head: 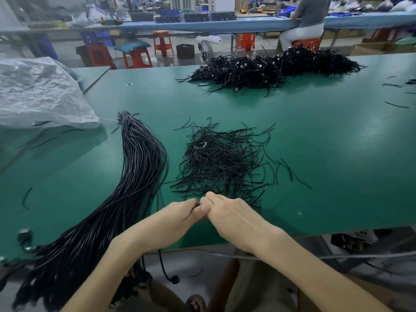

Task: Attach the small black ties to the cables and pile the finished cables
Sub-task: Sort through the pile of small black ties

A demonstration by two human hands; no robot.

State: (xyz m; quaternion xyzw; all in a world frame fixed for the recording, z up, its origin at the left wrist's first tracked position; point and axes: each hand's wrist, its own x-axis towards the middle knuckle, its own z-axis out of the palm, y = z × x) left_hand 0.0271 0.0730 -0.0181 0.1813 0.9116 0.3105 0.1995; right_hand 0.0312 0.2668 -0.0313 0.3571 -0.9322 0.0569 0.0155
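A loose heap of small black ties [221,159] lies in the middle of the green table [337,154]. My left hand [174,218] and my right hand [227,213] meet fingertip to fingertip at the heap's near edge, fingers curled and pinching together; what they pinch is hidden between them. A thick bundle of long black cables [135,176] runs from the table's middle left down over the front edge. One cable [165,270] hangs below my left wrist, with its plug near the floor. A big pile of tied cables [270,68] sits at the far side.
A crumpled clear plastic bag [38,93] lies at the left. Stray ties [396,104] are scattered at the right. Red stools [162,42] stand beyond the table, and a seated person [308,21] works at the blue bench behind.
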